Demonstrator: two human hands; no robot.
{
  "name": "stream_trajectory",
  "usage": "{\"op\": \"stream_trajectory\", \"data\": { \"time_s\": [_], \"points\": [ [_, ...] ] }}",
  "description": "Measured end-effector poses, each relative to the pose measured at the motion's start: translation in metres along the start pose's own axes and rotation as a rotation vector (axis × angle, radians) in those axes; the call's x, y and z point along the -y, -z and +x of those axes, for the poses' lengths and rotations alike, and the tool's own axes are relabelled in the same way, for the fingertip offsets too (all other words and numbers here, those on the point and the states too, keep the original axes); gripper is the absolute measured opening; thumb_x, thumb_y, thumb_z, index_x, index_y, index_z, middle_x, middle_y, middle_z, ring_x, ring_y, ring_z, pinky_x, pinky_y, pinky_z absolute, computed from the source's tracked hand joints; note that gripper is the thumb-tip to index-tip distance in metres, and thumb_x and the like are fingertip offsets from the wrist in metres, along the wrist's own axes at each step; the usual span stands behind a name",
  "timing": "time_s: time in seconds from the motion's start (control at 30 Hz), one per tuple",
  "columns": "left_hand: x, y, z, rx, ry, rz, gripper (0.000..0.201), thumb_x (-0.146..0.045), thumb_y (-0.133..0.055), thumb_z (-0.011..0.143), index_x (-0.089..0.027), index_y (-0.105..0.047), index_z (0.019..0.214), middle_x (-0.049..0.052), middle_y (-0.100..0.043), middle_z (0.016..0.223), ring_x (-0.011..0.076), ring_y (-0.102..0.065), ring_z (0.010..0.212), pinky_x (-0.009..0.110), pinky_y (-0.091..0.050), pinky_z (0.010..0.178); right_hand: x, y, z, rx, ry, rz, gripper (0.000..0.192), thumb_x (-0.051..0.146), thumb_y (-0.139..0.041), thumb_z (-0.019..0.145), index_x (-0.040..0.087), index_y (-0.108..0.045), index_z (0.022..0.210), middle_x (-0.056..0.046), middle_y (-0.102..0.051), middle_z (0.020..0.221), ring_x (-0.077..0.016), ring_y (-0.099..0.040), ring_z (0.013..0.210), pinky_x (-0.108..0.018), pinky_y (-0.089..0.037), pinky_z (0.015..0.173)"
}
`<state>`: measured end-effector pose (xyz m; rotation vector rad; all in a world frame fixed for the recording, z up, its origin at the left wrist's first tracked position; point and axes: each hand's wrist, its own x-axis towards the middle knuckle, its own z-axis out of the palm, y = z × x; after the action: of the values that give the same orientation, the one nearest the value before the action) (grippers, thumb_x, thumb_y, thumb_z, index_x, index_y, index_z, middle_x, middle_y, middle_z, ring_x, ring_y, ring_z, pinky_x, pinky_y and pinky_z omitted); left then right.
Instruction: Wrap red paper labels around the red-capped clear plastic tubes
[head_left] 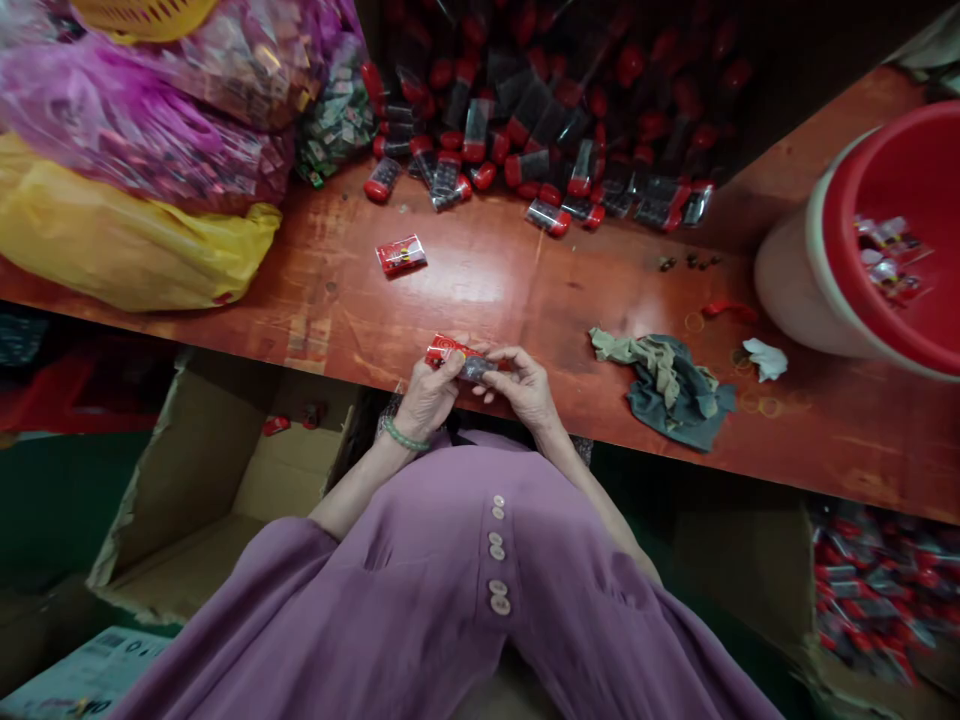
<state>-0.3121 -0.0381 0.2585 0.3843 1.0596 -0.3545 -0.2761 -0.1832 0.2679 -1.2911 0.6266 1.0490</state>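
I have both hands at the near edge of the workbench (480, 280): my left hand (429, 398) and right hand (523, 385) pinch one small red packet (456, 355) between the fingertips, with a dark insert showing at its right end. A loose pinch could drop it into the cardboard box (225, 500) below. Beyond my fingers lies another red packet (401, 255), a crumpled rag (675, 385) to their right, then the heap of red-capped pieces (540, 130).

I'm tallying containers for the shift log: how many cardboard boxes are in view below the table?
2: an open cardboard box under the table's left part, and a second box at lower right, filled with red-capped items. Others may be hidden.
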Motion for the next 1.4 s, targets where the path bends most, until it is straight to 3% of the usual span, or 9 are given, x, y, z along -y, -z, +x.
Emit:
{"op": "stream_trajectory", "data": {
  "time_s": [0.47,0.73,0.83,0.93,1.0,1.07,1.13,1.23,1.4],
  "points": [
    [-0.014,0.022,-0.018,-0.115,-0.036,-0.094,0.044,-0.054,-0.087,0.063,-0.018,-0.07,0.082,-0.003,-0.058,0.063,0.0053,-0.039,0.048,0.021,-0.035,0.046,-0.017,-0.064,0.023,0.029,-0.065,-0.062,0.054,0.043,-0.086,0.062,0.025,-0.038,0.078,0.007,-0.063,0.074,-0.0099,-0.061,0.047,-0.025,-0.056,0.045],
    [-0.053,0.065,-0.038,-0.215,-0.166,0.062,0.025,-0.044,-0.085,0.071,-0.024,-0.072,0.078,0.002,-0.076,0.093,0.0211,-0.07,0.085,0.035,-0.059,0.079,-0.02,-0.098,0.041,0.293,-0.09,-0.213,0.047,0.054,-0.08,0.07,0.022,-0.045,0.07,0.002,-0.066,0.078,-0.0097,-0.056,0.053,-0.025,-0.049,0.05],
    [-0.082,0.108,-0.065,-0.367,-0.199,0.262,0.018,-0.04,-0.08,0.076,-0.025,-0.071,0.075,-0.001,-0.078,0.094,0.024,-0.072,0.097,0.044,-0.056,0.101,-0.001,-0.082,0.044,0.33,0.136,-0.586,0.033,0.052,-0.072,0.082,0.022,-0.059,0.077,0.0,-0.065,0.075,-0.0149,-0.059,0.066,-0.031,-0.051,0.066],
    [-0.115,0.151,-0.092,-0.714,-0.17,0.797,0.025,-0.053,-0.075,0.073,-0.03,-0.067,0.067,-0.008,-0.077,0.09,0.0329,-0.07,0.105,0.063,-0.047,0.109,0.026,-0.041,0.042,0.144,0.375,-1.004,0.023,0.044,-0.061,0.093,0.022,-0.067,0.089,-0.007,-0.071,0.088,-0.0214,-0.065,0.083,-0.039,-0.052,0.082],
    [-0.133,0.165,-0.1,-0.944,-0.055,1.175,0.029,-0.059,-0.08,0.059,-0.036,-0.068,0.072,-0.009,-0.077,0.103,0.051,-0.058,0.12,0.086,-0.031,0.102,0.042,-0.008,0.037,-0.022,0.421,-1.22,0.021,0.04,-0.058,0.096,0.021,-0.068,0.098,-0.011,-0.074,0.099,-0.0255,-0.068,0.095,-0.042,-0.051,0.089],
    [-0.143,0.163,-0.092,-1.036,-0.129,1.429,0.046,-0.06,-0.081,0.057,-0.043,-0.07,0.099,-0.007,-0.069,0.126,0.0587,-0.046,0.13,0.092,-0.022,0.099,0.053,0.022,0.03,-0.162,0.418,-1.358,0.024,0.038,-0.057,0.096,0.02,-0.068,0.106,-0.014,-0.074,0.109,-0.0284,-0.067,0.105,-0.045,-0.05,0.093],
    [-0.144,0.146,-0.064,-0.906,-0.346,1.531,0.059,-0.061,-0.074,0.07,-0.044,-0.063,0.125,-0.003,-0.063,0.139,0.0522,-0.05,0.13,0.082,-0.032,0.105,0.058,0.044,0.026,-0.242,0.415,-1.417,0.026,0.037,-0.055,0.096,0.018,-0.067,0.11,-0.015,-0.074,0.112,-0.0294,-0.068,0.107,-0.047,-0.051,0.092],
    [-0.133,0.11,0.008,-0.411,-0.683,1.474,0.049,-0.052,-0.066,0.085,-0.028,-0.066,0.127,0.009,-0.067,0.133,0.0375,-0.063,0.121,0.06,-0.047,0.108,0.057,0.055,0.027,-0.265,0.444,-1.428,0.025,0.034,-0.053,0.097,0.018,-0.067,0.11,-0.015,-0.074,0.109,-0.0289,-0.069,0.103,-0.046,-0.053,0.088],
    [-0.108,0.072,0.12,-0.025,-0.636,1.665,0.047,-0.026,-0.058,0.091,-0.006,-0.058,0.133,0.026,-0.051,0.146,0.0367,-0.047,0.139,0.054,-0.036,0.118,0.061,0.043,0.057,-0.213,0.499,-1.436,0.021,0.031,-0.052,0.098,0.019,-0.068,0.105,-0.013,-0.074,0.107,-0.0276,-0.069,0.102,-0.045,-0.051,0.09]
  ]
}}
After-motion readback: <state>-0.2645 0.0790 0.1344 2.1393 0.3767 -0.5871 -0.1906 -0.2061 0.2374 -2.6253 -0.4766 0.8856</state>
